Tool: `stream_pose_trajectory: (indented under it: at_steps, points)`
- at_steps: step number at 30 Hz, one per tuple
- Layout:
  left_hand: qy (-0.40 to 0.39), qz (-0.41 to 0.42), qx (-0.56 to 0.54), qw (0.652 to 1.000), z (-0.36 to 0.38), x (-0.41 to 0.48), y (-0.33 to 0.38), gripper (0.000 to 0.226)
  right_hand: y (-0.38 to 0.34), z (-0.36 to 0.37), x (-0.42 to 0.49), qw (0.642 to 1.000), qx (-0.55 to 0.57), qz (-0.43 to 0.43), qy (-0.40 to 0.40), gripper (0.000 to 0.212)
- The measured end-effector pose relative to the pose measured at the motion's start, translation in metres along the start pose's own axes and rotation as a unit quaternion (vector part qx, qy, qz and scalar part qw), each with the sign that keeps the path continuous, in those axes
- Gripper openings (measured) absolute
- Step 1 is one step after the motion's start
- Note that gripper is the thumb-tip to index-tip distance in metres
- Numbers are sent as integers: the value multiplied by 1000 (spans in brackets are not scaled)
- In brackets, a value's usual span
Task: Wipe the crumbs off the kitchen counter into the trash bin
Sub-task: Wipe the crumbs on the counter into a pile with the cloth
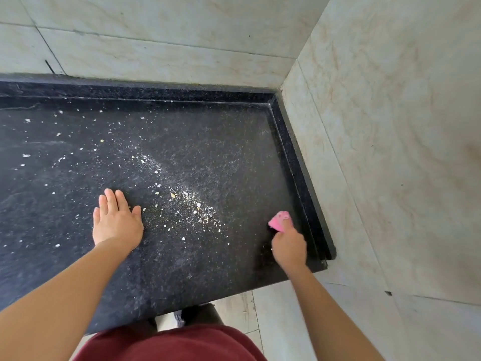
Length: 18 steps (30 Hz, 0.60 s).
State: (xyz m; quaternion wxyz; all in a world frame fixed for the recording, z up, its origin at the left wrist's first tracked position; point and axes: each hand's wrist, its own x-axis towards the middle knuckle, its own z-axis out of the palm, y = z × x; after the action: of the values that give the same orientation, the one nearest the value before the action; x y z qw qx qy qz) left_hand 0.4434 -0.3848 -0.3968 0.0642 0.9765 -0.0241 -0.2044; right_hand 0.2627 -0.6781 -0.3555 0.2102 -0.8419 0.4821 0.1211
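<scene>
Pale crumbs (191, 204) lie scattered over the black speckled counter (208, 142), thickest in a diagonal streak through the middle and looser toward the left. My left hand (117, 221) rests flat on the counter, fingers apart, just left of the crumb streak. My right hand (289, 243) is shut on a pink cloth (279, 221) near the counter's right rim, pressed to the surface. A dark object (201, 315) shows on the floor below the counter's front edge; I cannot tell whether it is the trash bin.
A raised black rim (299, 157) borders the counter at the back and right. Beige marble wall tiles (390, 126) rise behind and to the right. Light floor tiles (283, 321) show below the front edge, beside my dark red clothing (169, 345).
</scene>
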Motion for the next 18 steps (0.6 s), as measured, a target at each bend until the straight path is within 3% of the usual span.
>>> stream_pose_trajectory:
  at_steps: [8,10,13,15,18]
  points:
    - [-43,86,-34,995,-16,0,-32,59,-102,65,-87,976,130,-122,-124,52]
    - [-8,112,-33,993,-15,-14,-54,58,-97,50,-81,980,135,-128,-75,51]
    - [13,129,-39,991,-5,-35,-83,59,-59,19,-53,997,16,-72,37,37]
    - [20,122,-42,991,0,-43,-99,59,-19,2,-39,998,-48,3,36,28]
    - [29,113,-31,993,4,-47,-122,60,17,6,-47,994,-54,98,6,37]
